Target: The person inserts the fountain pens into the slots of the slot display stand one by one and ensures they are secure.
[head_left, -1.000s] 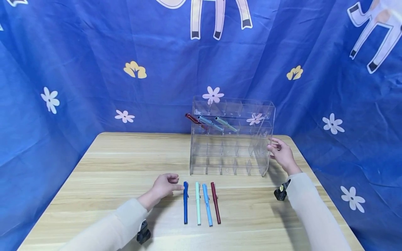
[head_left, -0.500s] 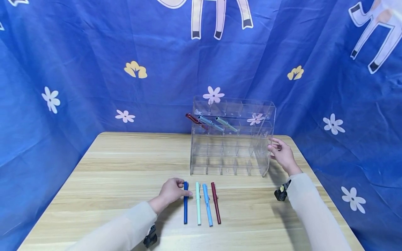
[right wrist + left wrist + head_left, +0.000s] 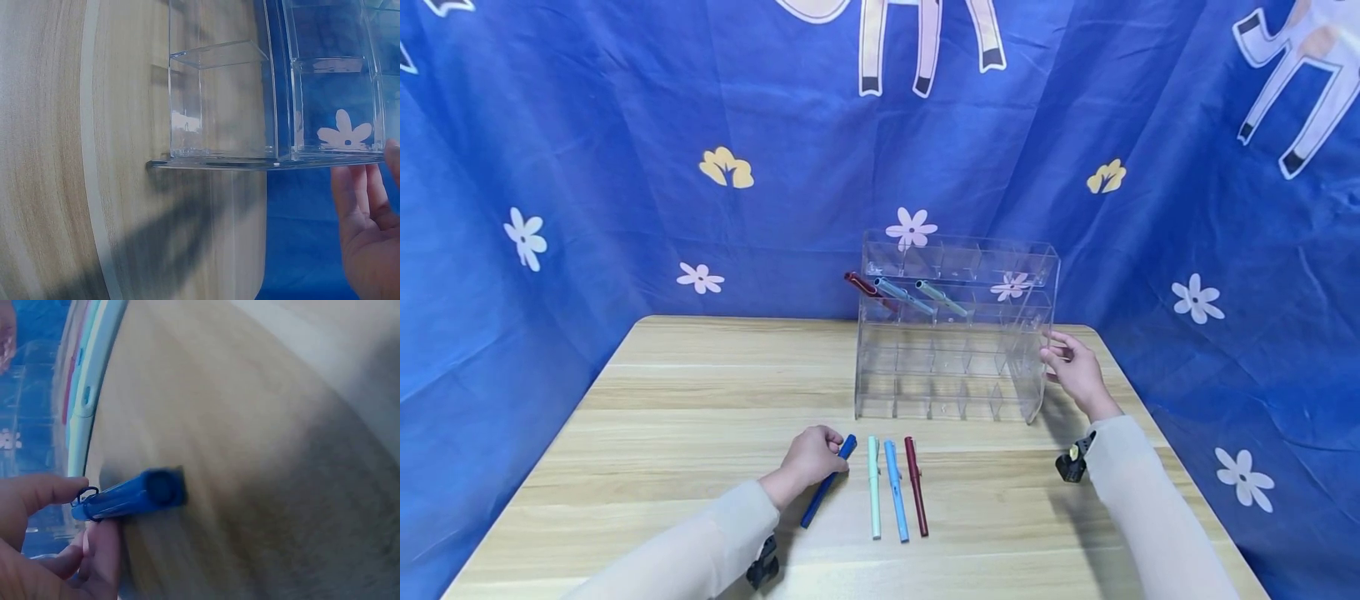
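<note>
My left hand (image 3: pixel 811 458) pinches a dark blue pen (image 3: pixel 818 502) between thumb and fingers, left of the other pens. The pen slants, its clip end toward the rack; in the left wrist view one end of the blue pen (image 3: pixel 137 495) points toward the camera. Beside it lie a mint green pen (image 3: pixel 874 492), a light blue pen (image 3: pixel 896 493) and a dark red pen (image 3: pixel 917 490). My right hand (image 3: pixel 1075 372) grips the right side panel of a clear tiered pen rack (image 3: pixel 950 408), thumb at the front edge and fingers outside in the right wrist view.
In an upper tier of the rack rest a dark red pen (image 3: pixel 868 287), a pale blue pen (image 3: pixel 904 295) and a pale green pen (image 3: pixel 942 298). The wooden table (image 3: pixel 700 392) backs onto a blue printed curtain (image 3: pixel 775 183).
My left hand has moved right onto the dark blue pen and taken hold of it. The pen has turned from straight to slanted, its near end swinging left. My right hand stays at the rack.
</note>
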`<state>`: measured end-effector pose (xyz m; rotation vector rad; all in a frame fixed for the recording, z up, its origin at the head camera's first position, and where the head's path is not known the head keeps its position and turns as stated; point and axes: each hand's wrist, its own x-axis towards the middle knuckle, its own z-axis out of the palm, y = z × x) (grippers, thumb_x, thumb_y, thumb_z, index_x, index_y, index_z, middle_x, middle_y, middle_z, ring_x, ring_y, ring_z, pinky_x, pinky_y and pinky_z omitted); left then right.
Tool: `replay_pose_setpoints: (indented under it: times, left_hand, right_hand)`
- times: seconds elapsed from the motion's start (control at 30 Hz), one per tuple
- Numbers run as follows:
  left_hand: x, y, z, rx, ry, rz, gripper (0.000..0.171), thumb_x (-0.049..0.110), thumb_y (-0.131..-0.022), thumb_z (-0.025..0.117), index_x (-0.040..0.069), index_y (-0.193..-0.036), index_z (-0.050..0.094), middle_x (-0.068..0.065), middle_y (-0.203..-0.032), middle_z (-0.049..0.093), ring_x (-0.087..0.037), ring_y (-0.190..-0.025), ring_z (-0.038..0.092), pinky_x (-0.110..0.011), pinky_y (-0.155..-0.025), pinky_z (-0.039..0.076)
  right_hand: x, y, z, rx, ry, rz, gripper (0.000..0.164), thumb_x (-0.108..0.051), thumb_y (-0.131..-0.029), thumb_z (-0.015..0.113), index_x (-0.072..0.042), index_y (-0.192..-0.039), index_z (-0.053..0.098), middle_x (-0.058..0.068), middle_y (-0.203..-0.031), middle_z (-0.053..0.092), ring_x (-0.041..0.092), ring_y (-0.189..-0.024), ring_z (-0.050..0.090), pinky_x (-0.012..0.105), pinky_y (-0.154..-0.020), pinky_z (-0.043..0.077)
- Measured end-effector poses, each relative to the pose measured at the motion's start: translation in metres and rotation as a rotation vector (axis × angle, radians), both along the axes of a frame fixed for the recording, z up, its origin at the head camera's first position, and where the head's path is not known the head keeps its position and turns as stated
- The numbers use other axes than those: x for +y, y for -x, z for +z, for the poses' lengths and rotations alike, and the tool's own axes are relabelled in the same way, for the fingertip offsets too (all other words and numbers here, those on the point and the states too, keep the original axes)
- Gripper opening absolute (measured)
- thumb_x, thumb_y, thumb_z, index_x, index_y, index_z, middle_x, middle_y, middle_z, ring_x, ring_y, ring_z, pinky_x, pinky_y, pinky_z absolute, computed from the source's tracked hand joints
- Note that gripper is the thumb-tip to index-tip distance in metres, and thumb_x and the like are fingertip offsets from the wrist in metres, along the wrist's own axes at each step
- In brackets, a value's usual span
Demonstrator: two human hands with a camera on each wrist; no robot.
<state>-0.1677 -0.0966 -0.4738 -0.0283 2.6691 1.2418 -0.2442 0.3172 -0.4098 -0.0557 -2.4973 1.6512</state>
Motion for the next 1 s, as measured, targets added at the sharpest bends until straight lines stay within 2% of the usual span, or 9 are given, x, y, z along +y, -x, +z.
replay_pose_setpoints:
  times: [0.1,0.23,0.37,0.53,0.67,0.8,0.9,1.0]
  left_hand:
    - [-0.001,0.000,0.001,-0.026,-0.054,-0.003,0.030,-0.003,-0.068,0.074,-0.004,-0.096,0.063,-0.006,-0.082,0.059,-0.016,-0.070,0.056,-0.027,-0.060,0.052]
    - [-0.005,-0.001,0.001,-0.097,-0.162,0.008,0.027,-0.008,-0.069,0.069,-0.006,-0.096,0.064,-0.006,-0.081,0.061,-0.017,-0.065,0.059,-0.030,-0.054,0.054]
    - [-0.013,0.003,0.003,-0.199,-0.275,-0.001,0.029,-0.009,-0.070,0.067,-0.007,-0.099,0.065,-0.008,-0.083,0.063,-0.020,-0.066,0.062,-0.040,-0.059,0.057]
    - [-0.025,0.013,0.007,-0.337,-0.385,-0.066,0.029,-0.008,-0.076,0.066,-0.005,-0.105,0.064,-0.011,-0.088,0.065,-0.022,-0.071,0.062,-0.038,-0.065,0.056]
    - [-0.031,0.020,0.015,-0.432,-0.493,-0.171,0.037,-0.009,-0.079,0.062,-0.006,-0.115,0.059,-0.015,-0.097,0.065,-0.023,-0.079,0.062,-0.037,-0.071,0.055]
    - [-0.034,0.026,0.029,-0.467,-0.554,-0.272,0.046,-0.009,-0.080,0.059,-0.008,-0.125,0.052,-0.019,-0.110,0.064,-0.027,-0.091,0.062,-0.040,-0.078,0.054]
    - [-0.032,0.031,0.041,-0.459,-0.555,-0.312,0.047,-0.007,-0.081,0.058,-0.007,-0.128,0.050,-0.019,-0.116,0.062,-0.030,-0.098,0.060,-0.042,-0.080,0.053]
    - [-0.028,0.035,0.054,-0.441,-0.577,-0.321,0.048,-0.006,-0.084,0.058,-0.005,-0.131,0.047,-0.019,-0.119,0.061,-0.028,-0.098,0.060,-0.042,-0.081,0.052]
  right_hand:
    - [0.000,0.000,-0.001,-0.011,-0.009,0.001,0.046,-0.010,-0.098,0.052,0.001,-0.141,0.040,0.032,-0.127,0.049,0.007,-0.094,0.057,0.035,-0.079,0.055]
    - [-0.001,0.000,-0.001,-0.018,-0.012,-0.002,0.046,-0.010,-0.098,0.052,0.001,-0.142,0.040,0.031,-0.127,0.049,0.011,-0.097,0.057,0.039,-0.081,0.054]
    - [-0.001,0.000,-0.001,-0.018,-0.007,-0.007,0.045,-0.010,-0.098,0.052,0.000,-0.141,0.040,0.030,-0.127,0.049,0.012,-0.097,0.058,0.042,-0.082,0.053]
    - [0.000,0.000,0.000,-0.016,-0.009,-0.008,0.046,-0.010,-0.098,0.052,0.000,-0.142,0.040,0.030,-0.127,0.049,0.017,-0.100,0.058,0.043,-0.083,0.053]
    - [0.000,0.000,0.000,-0.018,-0.013,-0.009,0.046,-0.010,-0.098,0.052,0.000,-0.142,0.040,0.030,-0.127,0.049,0.022,-0.103,0.057,0.039,-0.081,0.054]
    - [0.000,0.000,0.000,-0.020,-0.011,-0.007,0.046,-0.010,-0.099,0.052,0.000,-0.142,0.039,0.030,-0.128,0.049,0.025,-0.107,0.056,0.039,-0.081,0.054]
    - [0.000,0.000,0.000,-0.021,-0.009,-0.005,0.047,-0.010,-0.098,0.052,0.000,-0.142,0.039,0.030,-0.129,0.048,0.027,-0.108,0.055,0.041,-0.082,0.054]
    - [0.000,0.001,0.000,-0.022,-0.008,-0.005,0.047,-0.011,-0.098,0.052,0.000,-0.142,0.039,0.030,-0.129,0.047,0.027,-0.108,0.055,0.042,-0.083,0.053]
